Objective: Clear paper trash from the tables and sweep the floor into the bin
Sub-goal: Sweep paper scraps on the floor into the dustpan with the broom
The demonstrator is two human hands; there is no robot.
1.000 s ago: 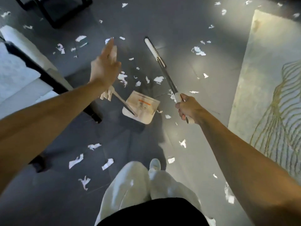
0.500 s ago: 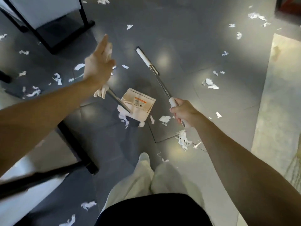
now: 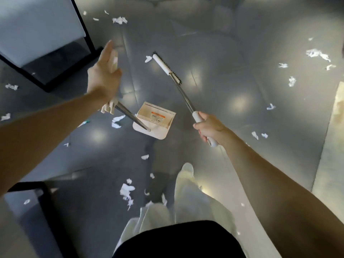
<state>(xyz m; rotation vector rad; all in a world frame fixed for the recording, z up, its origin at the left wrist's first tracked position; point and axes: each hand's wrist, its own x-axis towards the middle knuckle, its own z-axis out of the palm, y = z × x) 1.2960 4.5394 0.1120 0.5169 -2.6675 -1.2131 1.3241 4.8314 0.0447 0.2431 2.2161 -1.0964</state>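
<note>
Looking down in the head view, the left hand (image 3: 104, 79) is closed round the white grip of the dustpan (image 3: 156, 125), with the forefinger lying straight along it. I judge that the long slanted metal rod lets the person keep the pan low without bending. The pan is a cream plastic tray with a row of comb teeth and an orange label; it sits in the middle of the scene, but I cannot tell if it touches the floor (image 3: 223, 43). The right hand (image 3: 208, 127) is wrapped tightly on the white end of the broom (image 3: 164, 65), whose narrow white head with short dark bristles points far and left, probably ready to pull rubbish toward the pan. The paper scraps (image 3: 127, 190) are white, torn and crumpled, and they lie scattered near, left and far right on the grey, glossy tiles. A table (image 3: 37, 25) with a black frame stands at the far left. No bin is in view
</note>
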